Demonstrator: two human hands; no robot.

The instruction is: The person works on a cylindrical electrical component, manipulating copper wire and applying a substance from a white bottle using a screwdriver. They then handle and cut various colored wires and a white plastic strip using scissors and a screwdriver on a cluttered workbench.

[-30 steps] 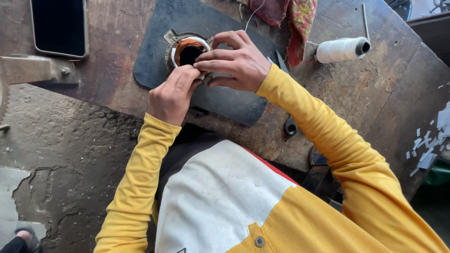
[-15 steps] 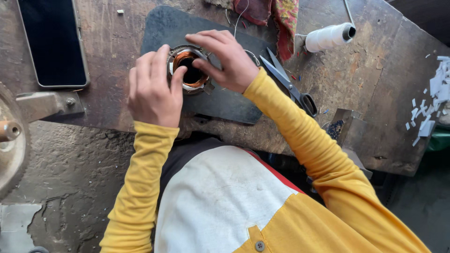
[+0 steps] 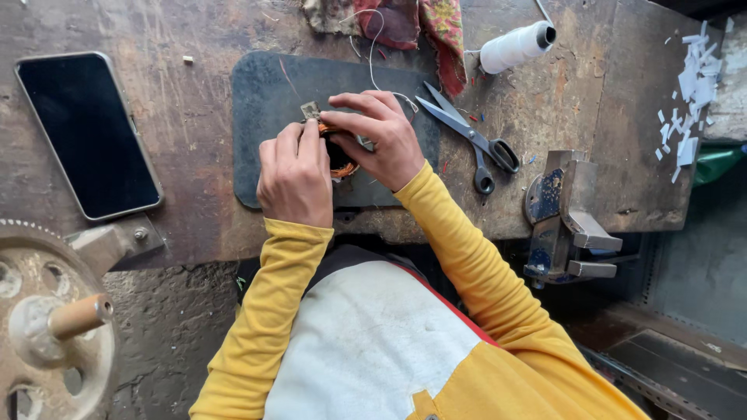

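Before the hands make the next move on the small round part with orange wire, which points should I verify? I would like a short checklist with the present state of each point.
1. Both hands on the part: ok. The left hand and the right hand hold the round part with orange wire between them.
2. Part over the dark mat: ok.
3. Scissors away from the fingers: ok, they lie closed to the right of the right hand, apart from it.
4. White thread spool within reach: ok, it lies on its side at the far edge.
5. Phone out of the way: ok, far left.
6. State of the winding: cannot tell, the hands cover it.
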